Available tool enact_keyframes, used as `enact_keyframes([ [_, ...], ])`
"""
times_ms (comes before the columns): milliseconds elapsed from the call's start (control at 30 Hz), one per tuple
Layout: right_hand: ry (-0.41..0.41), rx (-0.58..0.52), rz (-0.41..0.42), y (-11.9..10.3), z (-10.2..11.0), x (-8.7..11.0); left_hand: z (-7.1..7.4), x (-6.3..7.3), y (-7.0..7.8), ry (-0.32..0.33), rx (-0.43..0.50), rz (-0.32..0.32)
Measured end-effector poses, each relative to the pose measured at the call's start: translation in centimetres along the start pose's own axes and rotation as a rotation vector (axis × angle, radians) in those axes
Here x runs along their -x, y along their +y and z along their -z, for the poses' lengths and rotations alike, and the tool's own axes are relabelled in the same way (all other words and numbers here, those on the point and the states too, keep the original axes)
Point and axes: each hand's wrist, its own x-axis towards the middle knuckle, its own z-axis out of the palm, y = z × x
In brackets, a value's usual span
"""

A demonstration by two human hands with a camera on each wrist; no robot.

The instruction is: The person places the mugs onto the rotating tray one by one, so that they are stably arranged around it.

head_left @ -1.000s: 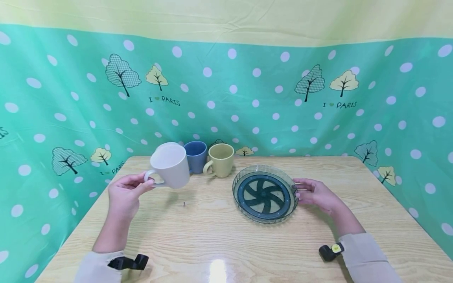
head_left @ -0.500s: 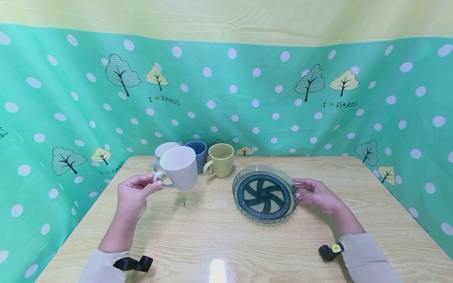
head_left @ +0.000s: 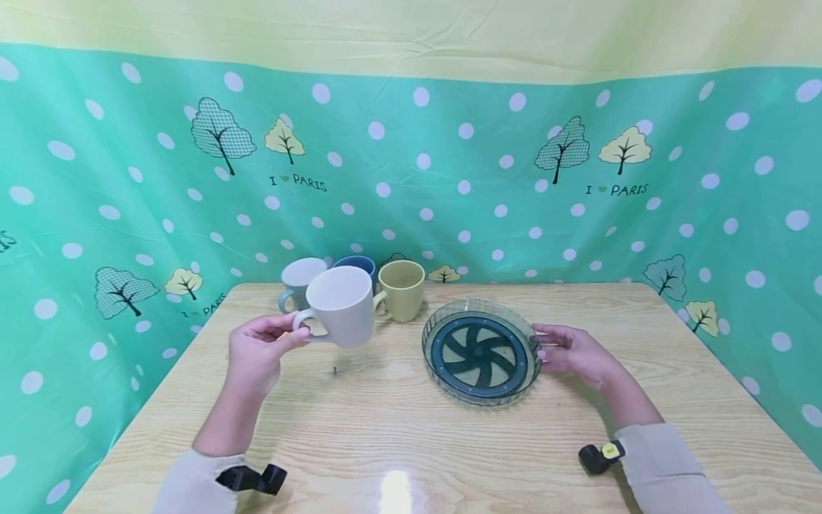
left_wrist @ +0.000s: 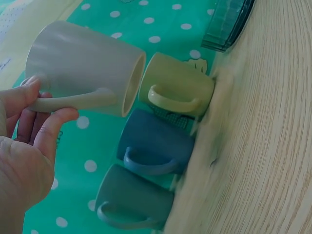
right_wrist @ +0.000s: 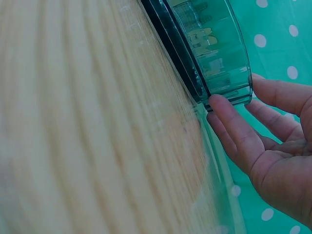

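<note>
My left hand [head_left: 257,353] pinches the handle of a white mug [head_left: 343,307], which hangs above the table, upright with a slight tilt. In the left wrist view, thumb and fingers close on the handle of this mug [left_wrist: 83,68]. On the right, the fingers of my right hand [head_left: 578,355] touch the outer side of a round, clear, ribbed tray [head_left: 443,382] with a dark blue pinwheel-patterned base. Seen from the right wrist, the fairly straight fingers of that hand [right_wrist: 278,146] lie against the wall of the tray [right_wrist: 219,58]; its thumb is hard to make out.
Behind the held mug stand a grey-blue mug [head_left: 298,294], a blue mug [head_left: 359,263] partly hidden by it, and a yellow-green mug [head_left: 406,296]. A tiny dark speck [head_left: 335,370] lies on the wooden table [head_left: 398,428]. A green dotted curtain [head_left: 424,185] hangs behind.
My left hand has carried the white mug to the right, uncovering the grey-blue mug and covering much of the blue one. My right hand and the tray have stayed in place.
</note>
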Motion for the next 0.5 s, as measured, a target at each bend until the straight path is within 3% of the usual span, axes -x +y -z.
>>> enact_keyframes([
  [500, 0.005, -0.018, -0.016, -0.1, -0.1, 0.0, -1.3, -0.1, -0.4, -0.025, -0.040, 0.048],
])
